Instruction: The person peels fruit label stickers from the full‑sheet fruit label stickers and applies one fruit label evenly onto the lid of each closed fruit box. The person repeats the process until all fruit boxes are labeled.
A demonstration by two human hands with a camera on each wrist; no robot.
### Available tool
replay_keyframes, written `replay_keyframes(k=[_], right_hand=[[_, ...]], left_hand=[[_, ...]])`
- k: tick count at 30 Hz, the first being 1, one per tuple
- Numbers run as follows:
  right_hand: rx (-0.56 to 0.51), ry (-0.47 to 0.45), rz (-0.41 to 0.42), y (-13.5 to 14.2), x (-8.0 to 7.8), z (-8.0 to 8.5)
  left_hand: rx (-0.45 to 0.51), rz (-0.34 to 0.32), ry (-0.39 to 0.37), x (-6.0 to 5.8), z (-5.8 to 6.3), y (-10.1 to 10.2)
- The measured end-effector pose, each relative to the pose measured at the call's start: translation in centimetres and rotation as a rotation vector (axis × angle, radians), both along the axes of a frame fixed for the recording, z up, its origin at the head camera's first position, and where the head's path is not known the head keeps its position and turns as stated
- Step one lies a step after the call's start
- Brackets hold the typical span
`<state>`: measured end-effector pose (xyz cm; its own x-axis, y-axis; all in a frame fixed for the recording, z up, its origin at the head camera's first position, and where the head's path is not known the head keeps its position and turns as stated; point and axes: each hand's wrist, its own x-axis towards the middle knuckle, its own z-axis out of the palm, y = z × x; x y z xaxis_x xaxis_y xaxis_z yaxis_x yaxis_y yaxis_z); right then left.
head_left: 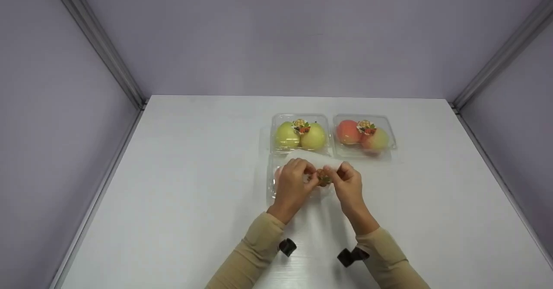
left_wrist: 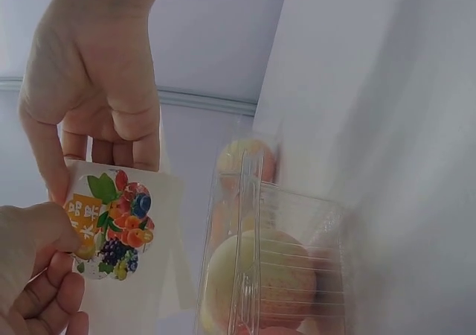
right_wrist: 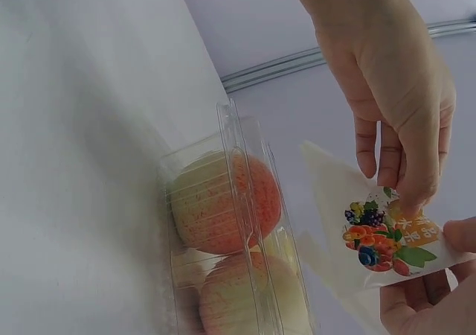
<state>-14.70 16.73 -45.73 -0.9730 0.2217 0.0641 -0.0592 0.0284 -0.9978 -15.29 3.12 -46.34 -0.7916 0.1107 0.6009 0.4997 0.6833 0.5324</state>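
Observation:
Both hands are together over the front clear box [head_left: 273, 189], in the middle of the table. My right hand [head_left: 349, 187] grips a white backing sheet [head_left: 309, 155] that carries a round fruit sticker [left_wrist: 119, 223] with a colourful fruit picture. The thumb and finger of my left hand [head_left: 294, 185] pinch the edge of that sticker, which looks partly lifted in the left wrist view. Beneath the sheet, the front box holds red-and-yellow peaches [right_wrist: 219, 205], seen in the right wrist view. The hands hide much of this box from the head view.
Behind the hands stands a closed clear box [head_left: 281, 118] of two yellow-green fruits [head_left: 287, 135], a sticker on its lid. Right of it is another stickered box [head_left: 384, 120] with two peaches [head_left: 349, 131]. Pale panels [head_left: 281, 42] enclose the white table [head_left: 185, 172].

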Motion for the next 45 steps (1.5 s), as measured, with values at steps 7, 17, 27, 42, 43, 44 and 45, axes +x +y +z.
replay_keyframes(k=[7,17,27,42,43,44,45], right_hand=[[0.079,0.076,-0.032,-0.18,0.01,-0.14],[0.05,0.072,0.032,-0.14,-0.05,-0.14],[0.03,0.039,0.041,-0.14,0.05,-0.23],[0.08,-0.037,-0.069,0.42,-0.01,0.13],[0.067,-0.041,-0.064,0.44,0.01,0.18],[0.05,-0.043,-0.058,0.47,0.03,0.23],[0.035,-0.043,-0.051,0.5,0.02,0.25]], left_hand=[[0.076,-0.025,-0.089,0.1,0.31,0.03],[0.227,-0.052,-0.181,-0.19,0.14,0.03],[0.203,-0.077,-0.199,-0.13,0.24,0.01],[0.101,-0.049,-0.159,-0.03,0.07,-0.26],[0.102,-0.049,-0.157,-0.02,0.05,-0.27],[0.101,-0.05,-0.151,0.0,0.03,-0.27],[0.106,-0.054,-0.148,-0.01,0.0,-0.26]])
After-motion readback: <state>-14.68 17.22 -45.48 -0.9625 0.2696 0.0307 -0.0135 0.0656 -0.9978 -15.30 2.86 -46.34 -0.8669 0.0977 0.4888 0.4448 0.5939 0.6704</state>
